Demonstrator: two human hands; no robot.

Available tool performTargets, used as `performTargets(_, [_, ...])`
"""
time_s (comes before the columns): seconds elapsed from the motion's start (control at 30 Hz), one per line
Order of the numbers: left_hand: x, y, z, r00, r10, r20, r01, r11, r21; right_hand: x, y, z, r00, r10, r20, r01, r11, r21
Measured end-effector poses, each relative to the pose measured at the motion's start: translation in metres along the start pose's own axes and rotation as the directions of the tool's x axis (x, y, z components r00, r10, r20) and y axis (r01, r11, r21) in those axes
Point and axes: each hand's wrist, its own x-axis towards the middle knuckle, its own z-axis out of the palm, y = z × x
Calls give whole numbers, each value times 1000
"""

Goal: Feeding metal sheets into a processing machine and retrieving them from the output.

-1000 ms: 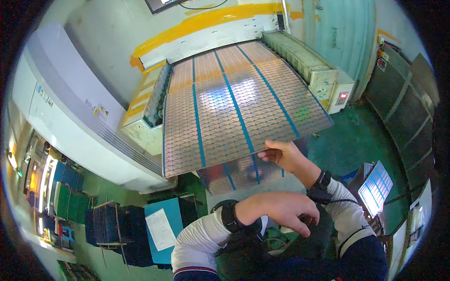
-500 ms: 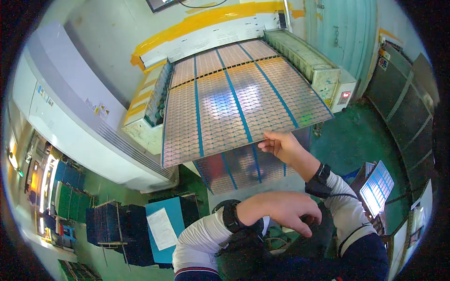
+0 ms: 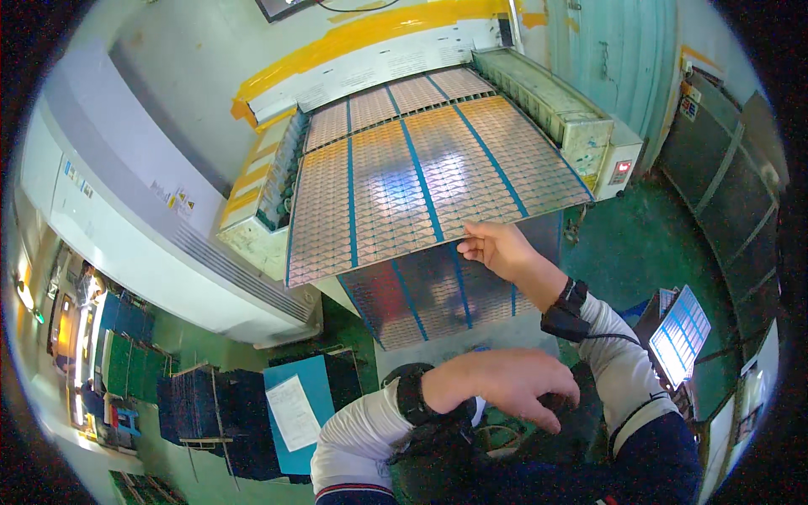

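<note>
A large thin circuit-board panel (image 3: 387, 194) with a copper-toned repeating pattern and blue stripes lies on the conveyor machine, its near edge jutting out toward me. My right hand (image 3: 497, 251) pinches that near edge a little right of its middle, thumb on top and fingers curled below. Directly behind it lies a second, similar panel (image 3: 370, 109), a narrow dark gap between them. My left hand (image 3: 505, 385) hangs lower and nearer to me, fingers loosely bent and apart, with nothing in it. Below the held panel stands another striped panel (image 3: 438, 295), leaning upright and partly hidden.
Rails flank the panels: a yellow-striped one (image 3: 252, 198) at left and a grey-green one (image 3: 547, 97) at right, with a control box (image 3: 619, 168). A white cabinet (image 3: 151, 194) stands left. A blue board (image 3: 307, 421) bears a paper sheet. More panels (image 3: 682, 337) stand at right.
The held panel's near edge has shifted slightly away from me and to the left, my right hand moving along with it. My left hand stays almost in place.
</note>
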Motion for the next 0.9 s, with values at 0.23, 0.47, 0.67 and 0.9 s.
performTargets(0.23, [-4,3,-4,1000,4,-23,-4,1000,4,17,-3,-4,1000,13,8,-13,1000,16])
performTargets(0.47, [-5,-2,0,998,43,-42,-42,999,32,34,-3,-10,1000,-5,-12,6,1000,9])
performTargets(0.67, [-5,-3,1,1000,9,1,-9,1000,21,47,-4,-12,999,-19,30,18,999,38])
performTargets(0.9, [-4,-4,4,999,44,-13,-43,998,49,50,-4,-19,997,-67,25,64,995,78])
